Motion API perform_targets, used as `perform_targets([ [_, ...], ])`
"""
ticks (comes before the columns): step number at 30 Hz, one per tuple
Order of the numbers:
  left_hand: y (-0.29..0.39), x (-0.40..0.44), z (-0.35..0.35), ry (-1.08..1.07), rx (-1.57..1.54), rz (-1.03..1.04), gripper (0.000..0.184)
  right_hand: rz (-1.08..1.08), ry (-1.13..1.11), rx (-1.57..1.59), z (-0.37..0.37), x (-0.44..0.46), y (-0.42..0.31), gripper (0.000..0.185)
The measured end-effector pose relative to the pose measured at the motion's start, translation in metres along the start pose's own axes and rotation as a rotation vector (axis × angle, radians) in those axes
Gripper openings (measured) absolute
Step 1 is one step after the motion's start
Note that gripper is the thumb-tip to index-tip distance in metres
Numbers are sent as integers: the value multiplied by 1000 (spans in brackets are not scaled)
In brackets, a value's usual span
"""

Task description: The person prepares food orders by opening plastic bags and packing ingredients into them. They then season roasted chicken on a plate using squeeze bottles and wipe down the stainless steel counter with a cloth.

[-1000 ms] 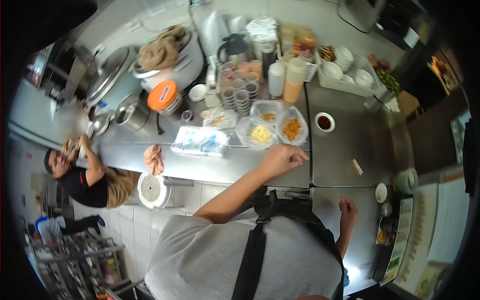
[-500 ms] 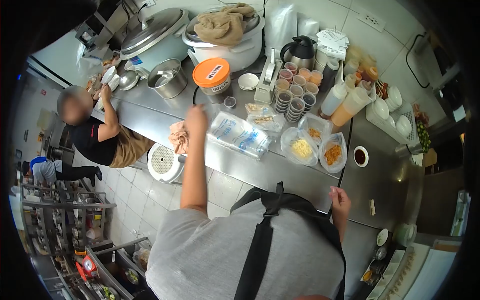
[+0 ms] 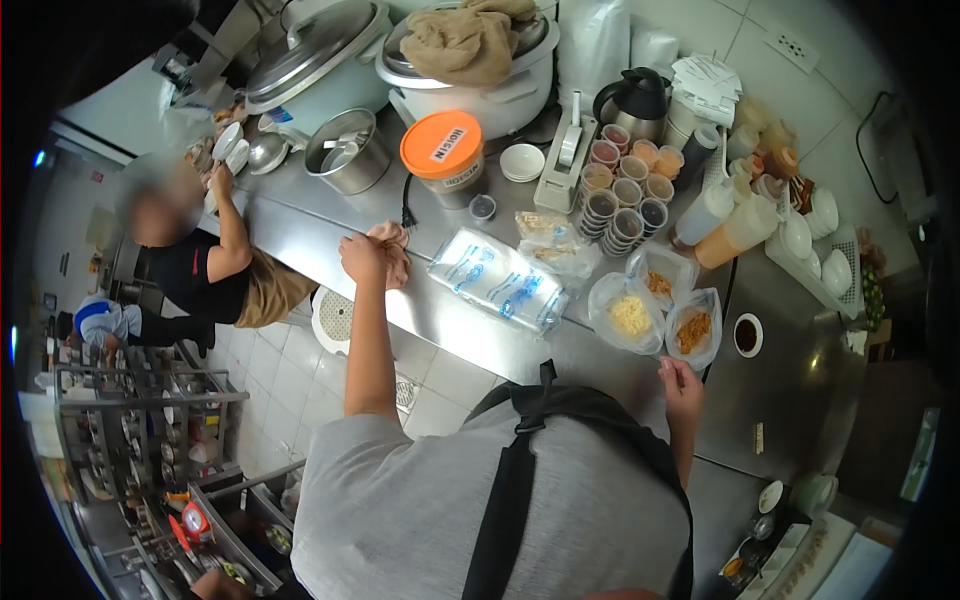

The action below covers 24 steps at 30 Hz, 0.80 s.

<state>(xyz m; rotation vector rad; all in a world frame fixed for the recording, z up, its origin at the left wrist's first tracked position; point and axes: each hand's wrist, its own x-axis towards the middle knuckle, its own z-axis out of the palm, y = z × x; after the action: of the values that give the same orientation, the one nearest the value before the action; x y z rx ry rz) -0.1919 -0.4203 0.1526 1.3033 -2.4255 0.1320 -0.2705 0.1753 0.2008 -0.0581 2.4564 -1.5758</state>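
Your single head-worn view, facing forward and steeply down, wide and rounded with dark edges, your grey shirt close at the bottom, your left hand and right hand mid-frame, steel counter beyond your shirt, tiled wall on top.

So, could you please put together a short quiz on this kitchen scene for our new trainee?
1. Which is nearest the person's left hand? a) black-topped jug; b) crumpled pink cloth; c) bowl of dark sauce.
2. True or false: the brown cloth lies on the floor.
3. What word is printed on top of the orange-lidded tub?

Key: 1. b. 2. False; the brown cloth lies atop a large white cooker. 3. HOISIN.
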Motion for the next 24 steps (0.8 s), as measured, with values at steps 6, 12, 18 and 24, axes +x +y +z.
perform_targets([
  [6,141,-2,-112,251,-419,322,38,-133,63,34,8,9,-18,18],
  [12,236,-28,-158,-211,-775,458,22,-95,109,-26,4,-18,-8,17],
  [18,222,-64,-143,-828,-319,618,32,52,143,-54,0,-49,6,18],
  [24,151,-54,-121,-531,-282,535,33,48,-16,-45,19,-52,0,19],
])
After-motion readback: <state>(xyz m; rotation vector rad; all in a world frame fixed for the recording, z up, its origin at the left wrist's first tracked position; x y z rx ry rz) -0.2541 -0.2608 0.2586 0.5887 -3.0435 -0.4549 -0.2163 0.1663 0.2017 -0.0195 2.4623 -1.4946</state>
